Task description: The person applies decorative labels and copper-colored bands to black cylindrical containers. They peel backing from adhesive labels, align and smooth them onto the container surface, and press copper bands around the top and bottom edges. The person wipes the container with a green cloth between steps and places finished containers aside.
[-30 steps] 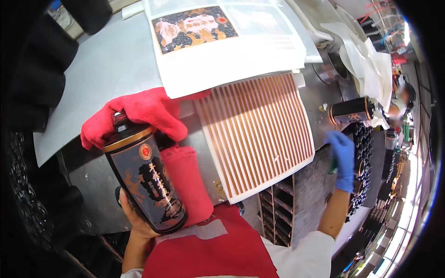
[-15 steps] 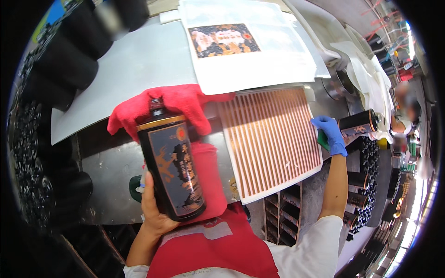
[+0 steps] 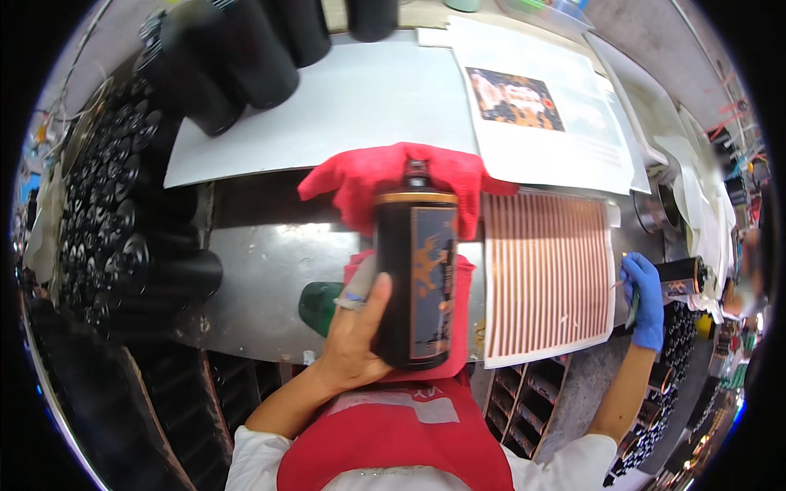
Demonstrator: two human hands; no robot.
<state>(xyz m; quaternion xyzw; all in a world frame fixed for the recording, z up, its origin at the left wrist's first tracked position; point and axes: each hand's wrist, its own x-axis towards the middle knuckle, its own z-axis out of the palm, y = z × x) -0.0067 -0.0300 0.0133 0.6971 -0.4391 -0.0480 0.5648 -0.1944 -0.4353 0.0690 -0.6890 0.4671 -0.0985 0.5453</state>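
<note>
Bottle [image 3: 416, 282] sits at the centre of the head view, neck toward the top of the frame and base toward the person's red apron [image 3: 385, 446]. It is black, with a gold ring at the shoulder and a dark label turned partly right. The neck shows against a red cloth [image 3: 454, 176], the body over a red pad [image 3: 463, 303]; whether it rests on either cannot be told. The bare left hand [image 3: 352, 344] wraps the lower body from the left, thumb along the near side, other fingers mostly hidden. The body looks rigid, smooth and fairly heavy, probably slippery and breakable if knocked; the lower body, off the label, seems the surest hold.

At the right of the frame, the blue-gloved right hand [image 3: 644, 299] is bent inward beside the right edge of a striped sheet [image 3: 548, 278]; whether it pinches anything cannot be told. The sheet looks thin and limp, best lifted by a corner.

The table's [image 3: 254, 286] front edge runs below the bottle. Most room seems to lie left, past a green object [image 3: 319, 307], up to the black bottles [image 3: 176, 274]; on the right, another bottle [image 3: 678, 277] crowds the glove.
</note>
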